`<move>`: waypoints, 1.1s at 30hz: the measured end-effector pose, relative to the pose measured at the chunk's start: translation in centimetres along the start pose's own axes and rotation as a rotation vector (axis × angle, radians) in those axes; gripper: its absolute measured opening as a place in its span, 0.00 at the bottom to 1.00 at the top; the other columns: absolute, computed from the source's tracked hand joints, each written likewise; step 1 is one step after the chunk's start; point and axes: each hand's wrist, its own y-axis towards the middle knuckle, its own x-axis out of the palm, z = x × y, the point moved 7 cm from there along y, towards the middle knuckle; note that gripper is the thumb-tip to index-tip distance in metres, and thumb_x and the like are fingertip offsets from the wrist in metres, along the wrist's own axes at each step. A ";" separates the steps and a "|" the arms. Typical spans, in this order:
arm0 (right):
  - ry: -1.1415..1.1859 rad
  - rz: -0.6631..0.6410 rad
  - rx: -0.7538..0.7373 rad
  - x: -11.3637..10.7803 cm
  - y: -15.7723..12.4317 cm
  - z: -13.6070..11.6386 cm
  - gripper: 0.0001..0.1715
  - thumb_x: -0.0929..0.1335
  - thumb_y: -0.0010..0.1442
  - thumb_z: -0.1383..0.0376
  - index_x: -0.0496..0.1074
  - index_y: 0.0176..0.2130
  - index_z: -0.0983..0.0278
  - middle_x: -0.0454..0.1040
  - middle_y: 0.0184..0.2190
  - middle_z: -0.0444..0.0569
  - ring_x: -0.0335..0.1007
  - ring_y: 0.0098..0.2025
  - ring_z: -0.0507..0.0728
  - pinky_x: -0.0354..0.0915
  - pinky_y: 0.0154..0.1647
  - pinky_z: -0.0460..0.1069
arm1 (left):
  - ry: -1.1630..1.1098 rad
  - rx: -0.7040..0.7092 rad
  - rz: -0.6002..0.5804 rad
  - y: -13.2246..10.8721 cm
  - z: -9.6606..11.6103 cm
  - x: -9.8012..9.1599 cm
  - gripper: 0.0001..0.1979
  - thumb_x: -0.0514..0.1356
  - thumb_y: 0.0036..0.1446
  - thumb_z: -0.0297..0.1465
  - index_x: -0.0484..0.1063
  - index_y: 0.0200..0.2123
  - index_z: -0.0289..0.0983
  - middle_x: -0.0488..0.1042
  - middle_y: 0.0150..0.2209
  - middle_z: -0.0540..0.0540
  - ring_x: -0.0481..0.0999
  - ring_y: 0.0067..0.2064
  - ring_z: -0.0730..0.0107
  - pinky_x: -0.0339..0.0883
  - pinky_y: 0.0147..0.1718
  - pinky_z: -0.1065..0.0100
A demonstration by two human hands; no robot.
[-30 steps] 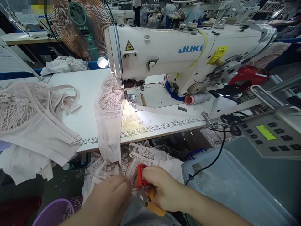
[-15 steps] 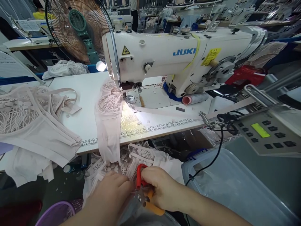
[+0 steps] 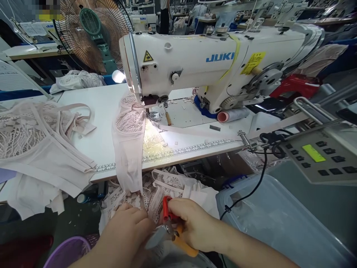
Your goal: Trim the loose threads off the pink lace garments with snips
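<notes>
Trimming at lower centre of the head view, the right hand (image 3: 195,227) closes around red-and-orange thread snips (image 3: 169,224). The left hand (image 3: 129,229), fingers curled, pinches a lace bra piece (image 3: 131,163) that hangs off the table edge. Its upper end lies under the Juki sewing machine (image 3: 195,63). A stack of lace pieces (image 3: 36,145) at left suggests the work is partly done.

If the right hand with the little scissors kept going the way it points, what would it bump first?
Probably the lace fabric bunched just ahead of the snips in the right hand. The left hand sits right there too; depth is unclear, so it might come first.
</notes>
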 end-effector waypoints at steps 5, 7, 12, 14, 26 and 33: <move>-0.008 0.019 -0.025 -0.3 -0.2 -0.2 0.14 0.65 0.38 0.76 0.56 0.24 0.61 0.57 0.24 0.39 0.53 0.26 0.50 0.50 0.24 0.45 | -0.068 0.042 0.064 0.5 0.4 -0.4 0.11 0.53 0.54 0.24 0.75 0.28 0.38 0.76 0.23 0.49 0.73 0.25 0.65 0.58 0.26 0.64; -0.008 0.028 -0.013 -0.5 -0.2 -0.1 0.15 0.65 0.38 0.77 0.57 0.24 0.61 0.57 0.23 0.38 0.53 0.25 0.50 0.49 0.23 0.44 | -0.078 0.048 0.103 0.5 0.3 -0.6 0.11 0.53 0.54 0.24 0.75 0.27 0.38 0.75 0.21 0.49 0.73 0.24 0.65 0.58 0.25 0.65; 0.053 0.043 0.013 -0.5 0.0 0.0 0.15 0.65 0.37 0.77 0.56 0.22 0.61 0.56 0.22 0.37 0.49 0.24 0.49 0.46 0.21 0.44 | -0.087 0.086 0.139 0.8 0.8 -1.3 0.12 0.53 0.54 0.23 0.75 0.26 0.38 0.75 0.20 0.49 0.73 0.23 0.67 0.59 0.25 0.66; 0.079 0.062 -0.013 -0.5 0.0 -0.3 0.15 0.66 0.37 0.75 0.55 0.22 0.61 0.55 0.21 0.37 0.49 0.23 0.49 0.45 0.21 0.44 | -0.084 0.104 0.146 1.0 1.0 -1.5 0.12 0.53 0.54 0.21 0.75 0.27 0.38 0.75 0.21 0.50 0.73 0.23 0.68 0.59 0.25 0.67; 0.127 0.081 0.034 -0.9 -0.3 0.0 0.08 0.64 0.39 0.73 0.59 0.22 0.62 0.58 0.22 0.39 0.54 0.25 0.50 0.49 0.23 0.45 | 0.048 0.069 0.043 -1.7 -1.8 -4.5 0.11 0.50 0.58 0.24 0.70 0.38 0.41 0.73 0.29 0.49 0.72 0.31 0.64 0.59 0.38 0.61; 0.119 0.109 0.121 -0.4 -1.2 1.8 0.05 0.67 0.41 0.69 0.64 0.23 0.62 0.65 0.23 0.43 0.60 0.26 0.54 0.56 0.24 0.47 | -0.293 -0.217 -0.016 -4.2 -3.4 -6.7 0.07 0.53 0.59 0.24 0.70 0.34 0.39 0.72 0.32 0.50 0.71 0.35 0.70 0.63 0.35 0.73</move>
